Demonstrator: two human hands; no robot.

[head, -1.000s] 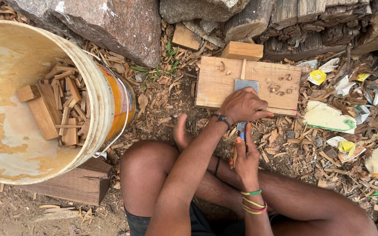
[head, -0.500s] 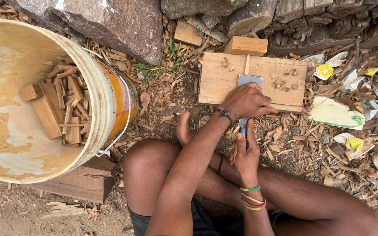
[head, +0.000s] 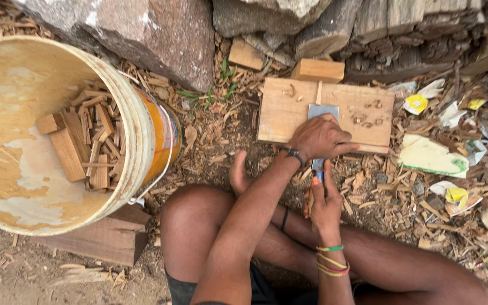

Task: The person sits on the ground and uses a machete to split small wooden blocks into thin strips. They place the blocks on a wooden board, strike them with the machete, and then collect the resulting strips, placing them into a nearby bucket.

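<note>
Person seated on the ground, bare knees spread, working over a flat rectangular pale wooden board (head: 289,113) that lies on chip-strewn earth. Left hand (head: 320,138) rests on the board's near edge, fingers curled down over a flat grey metal blade (head: 323,110), pressing it against the wood; the blade's square end shows beyond the knuckles, near the board's middle. Right hand (head: 324,200) sits just below the board's near edge, fingers wrapped closed round the blade's handle (head: 318,169), thumb pointing up toward the board. A thin wooden sliver (head: 319,91) stands just past the blade tip. A small wooden block (head: 317,70) touches the board's far edge; beyond it rough grey stones (head: 159,34) close off that side. To the left, well apart, a large pale plastic bucket (head: 142,141) lies tipped on its side, holding cut wooden offcuts (head: 86,141). Scraps of torn paper and wood shavings (head: 441,152) crowd the right side. Open room lies mainly between bucket and board.
</note>
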